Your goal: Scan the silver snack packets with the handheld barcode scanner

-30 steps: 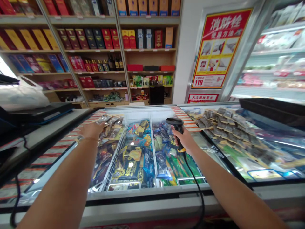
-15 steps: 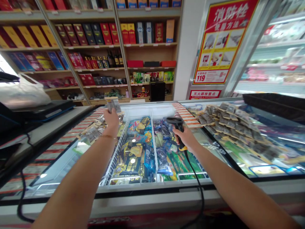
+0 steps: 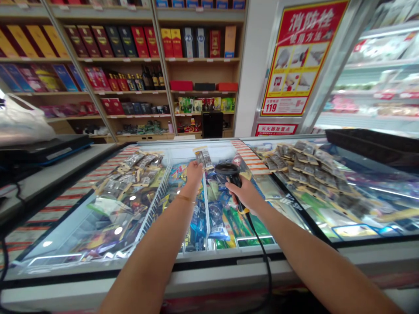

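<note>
My left hand (image 3: 194, 171) is closed on a small snack packet (image 3: 204, 158) with a dark content and a pale card edge, held up over the chest freezer. Close by on the right, my right hand (image 3: 244, 192) wraps round the handle of a black barcode scanner (image 3: 231, 176), whose head points toward the packet. The scanner's cable (image 3: 262, 248) hangs down over the freezer's front edge. On the left glass lid lies a loose pile of similar packets (image 3: 135, 168); a bigger heap of packets (image 3: 307, 168) is on the right lid.
Below my hands the open freezer's white wire basket (image 3: 157, 196) holds bagged frozen goods (image 3: 218, 218). At the left a black device (image 3: 62, 146) and a white plastic bag (image 3: 24, 120) sit on a counter. A long black tray (image 3: 369, 148) lies at the right; shelves with boxes stand behind.
My left hand has carried the packet rightward from the left pile to near the scanner. My right hand has shifted the scanner slightly left. The camera view has turned slightly.
</note>
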The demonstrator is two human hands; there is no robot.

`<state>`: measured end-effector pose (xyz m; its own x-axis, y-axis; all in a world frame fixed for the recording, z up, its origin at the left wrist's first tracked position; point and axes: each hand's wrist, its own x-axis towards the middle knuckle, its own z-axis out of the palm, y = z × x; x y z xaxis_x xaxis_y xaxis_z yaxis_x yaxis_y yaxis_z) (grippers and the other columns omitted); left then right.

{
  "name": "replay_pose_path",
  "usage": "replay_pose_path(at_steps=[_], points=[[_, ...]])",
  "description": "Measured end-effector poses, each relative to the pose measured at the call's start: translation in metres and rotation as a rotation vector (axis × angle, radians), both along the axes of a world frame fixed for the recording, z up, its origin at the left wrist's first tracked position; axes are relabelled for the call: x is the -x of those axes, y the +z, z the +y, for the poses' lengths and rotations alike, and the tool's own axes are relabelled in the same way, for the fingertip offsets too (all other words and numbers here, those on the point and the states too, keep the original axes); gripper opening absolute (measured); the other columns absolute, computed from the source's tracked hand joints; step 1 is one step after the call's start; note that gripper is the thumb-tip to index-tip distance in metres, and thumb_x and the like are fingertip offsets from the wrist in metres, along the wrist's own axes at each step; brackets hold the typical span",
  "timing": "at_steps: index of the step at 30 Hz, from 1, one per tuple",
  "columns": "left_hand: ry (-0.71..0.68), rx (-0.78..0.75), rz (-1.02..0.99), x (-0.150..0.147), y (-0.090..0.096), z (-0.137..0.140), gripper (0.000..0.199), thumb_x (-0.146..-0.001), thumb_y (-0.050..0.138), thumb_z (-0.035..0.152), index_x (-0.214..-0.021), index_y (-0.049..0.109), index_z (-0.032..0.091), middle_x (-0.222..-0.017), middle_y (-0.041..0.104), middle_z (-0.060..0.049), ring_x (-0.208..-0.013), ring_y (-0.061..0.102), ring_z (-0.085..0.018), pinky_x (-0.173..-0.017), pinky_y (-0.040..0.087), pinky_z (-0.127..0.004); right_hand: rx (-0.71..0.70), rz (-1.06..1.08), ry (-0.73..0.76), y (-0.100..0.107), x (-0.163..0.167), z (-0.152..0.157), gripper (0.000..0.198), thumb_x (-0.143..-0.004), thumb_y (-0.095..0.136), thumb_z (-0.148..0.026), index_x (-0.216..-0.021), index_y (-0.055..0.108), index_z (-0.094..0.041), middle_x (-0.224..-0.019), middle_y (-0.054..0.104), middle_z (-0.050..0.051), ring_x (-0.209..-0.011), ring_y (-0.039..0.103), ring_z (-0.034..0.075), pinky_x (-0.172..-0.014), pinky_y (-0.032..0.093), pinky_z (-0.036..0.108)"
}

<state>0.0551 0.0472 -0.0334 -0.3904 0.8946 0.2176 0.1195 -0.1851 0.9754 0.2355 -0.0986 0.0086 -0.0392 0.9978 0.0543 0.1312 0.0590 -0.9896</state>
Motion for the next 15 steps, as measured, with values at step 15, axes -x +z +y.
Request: replay_pose_path(at_steps=[15], points=[[-0.027, -0.029, -0.037, 0.003, -0.0021, -0.0052, 0.013, -0.072, 0.063, 0.021, -0.084, 0.065, 0.017, -0.085, 0.072, -0.005, -0.084, 0.068, -0.019, -0.077, 0.054, -0.03, 0.012, -0.021, 0.007, -0.0003, 0.0028, -0.004, 0.029, -0.078, 0.069, -0.04, -0.091, 0.051, -0.022, -0.058, 0.054, -0.006, -0.035, 0.049, 0.011, -0.036, 0.039, 0.025]])
